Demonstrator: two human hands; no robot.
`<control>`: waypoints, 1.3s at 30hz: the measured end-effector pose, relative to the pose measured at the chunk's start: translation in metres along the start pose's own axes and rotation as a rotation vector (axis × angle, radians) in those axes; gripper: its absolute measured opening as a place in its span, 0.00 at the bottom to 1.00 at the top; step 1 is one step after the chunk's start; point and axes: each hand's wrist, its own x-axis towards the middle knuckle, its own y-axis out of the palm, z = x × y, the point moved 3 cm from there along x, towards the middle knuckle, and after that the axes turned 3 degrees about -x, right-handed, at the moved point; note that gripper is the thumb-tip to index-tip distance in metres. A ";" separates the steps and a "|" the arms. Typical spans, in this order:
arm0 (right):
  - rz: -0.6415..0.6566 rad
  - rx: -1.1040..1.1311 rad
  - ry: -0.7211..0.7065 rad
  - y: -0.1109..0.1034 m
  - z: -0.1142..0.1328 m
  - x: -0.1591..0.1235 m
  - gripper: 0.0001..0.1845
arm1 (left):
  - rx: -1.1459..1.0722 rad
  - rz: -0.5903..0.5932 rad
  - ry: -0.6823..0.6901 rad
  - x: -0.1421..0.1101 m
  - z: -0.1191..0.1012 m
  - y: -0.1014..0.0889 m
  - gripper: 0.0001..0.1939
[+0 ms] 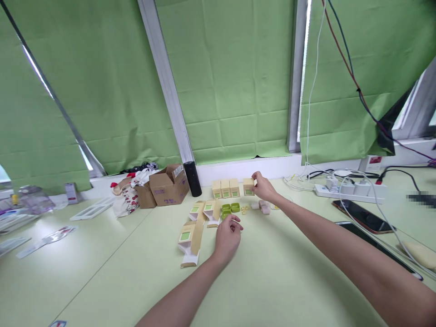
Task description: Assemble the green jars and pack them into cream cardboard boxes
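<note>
My right hand (263,187) is closed on a small tan box (248,185) with a green window, upright at the back of the table. Left of it stands a row of three similar boxes (225,188). My left hand (228,237) is lower, fingers curled in; whether anything is between them is hidden. Just beyond it are several small green trays (235,207), partly covered by the fingers. Open-flapped tan boxes (185,237) lie to its left. Tiny yellow pieces (244,209) and pale pink pieces (264,207) lie between the hands.
Brown cardboard boxes (169,187), a black cylinder (192,179) and a patterned cloth bag (125,199) stand back left. At right are a power strip (350,191), loose cables, two phone-like devices (364,215) and a beige rounded object (420,254). White trays (91,209) lie far left.
</note>
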 end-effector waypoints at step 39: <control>0.244 -0.440 0.117 0.070 -0.002 0.028 0.20 | 0.067 0.051 0.004 -0.002 -0.002 0.003 0.09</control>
